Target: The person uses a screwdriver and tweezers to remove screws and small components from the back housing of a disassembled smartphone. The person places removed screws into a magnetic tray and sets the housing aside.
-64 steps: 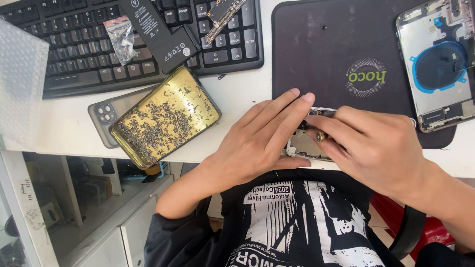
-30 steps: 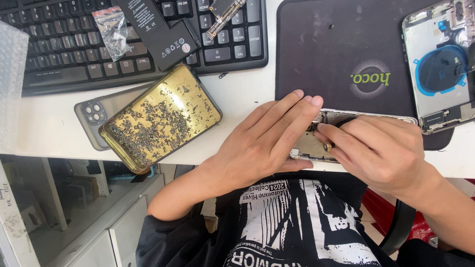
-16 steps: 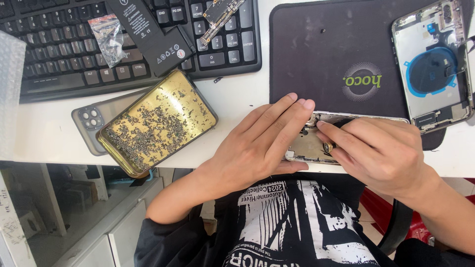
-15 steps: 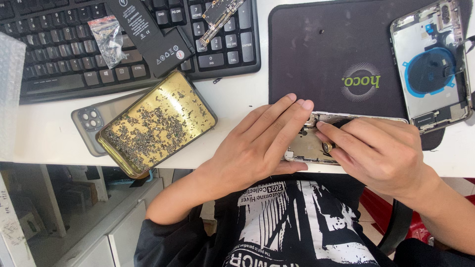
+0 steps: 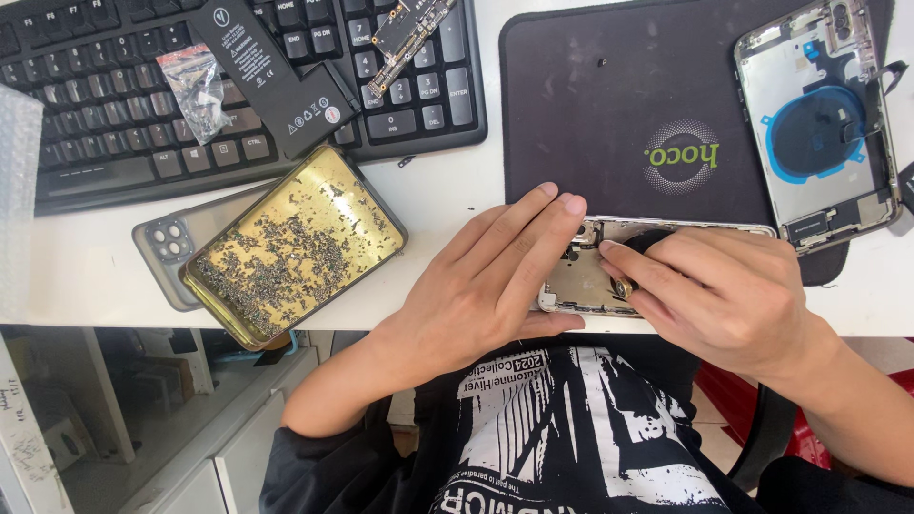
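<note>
Two hands on one opened phone frame (image 5: pixel 595 276) at the near tabletop (image 5: pixel 447 205) edge, bottom centre.

Left to right:
- Bubble wrap (image 5: pixel 17 190) at far left edge.
- Black keyboard (image 5: pixel 124 143) along the top. On it: small clear bag (image 5: pixel 195 86) of parts, black flat battery (image 5: pixel 271 71), narrow circuit board (image 5: pixel 405 33) lying diagonally.
- Grey phone case (image 5: pixel 167 252) in front of keyboard, camera cutout to the left. Gold tray (image 5: pixel 295 247) lies tilted on top of it, full of tiny dark screws.
- Left hand (image 5: pixel 486 286): flat, fingers extended and together, pressing down on the left end of the frame. Not wrapped around it.
- Phone frame: lying flat, straddling the near edge of the black mat (image 5: pixel 619 105), partly on bare tabletop. Mostly covered by both hands; inner metal and a camera hole visible between them.
- Right hand (image 5: pixel 728 295): fingers curled, fingertips down inside the frame near its middle. Something small and brassy at the fingertips, can't tell if pinched or just touched.
- Second phone housing (image 5: pixel 824 124) on the mat's right side, open face up, blue ring coil inside, well apart from the hands.
</note>
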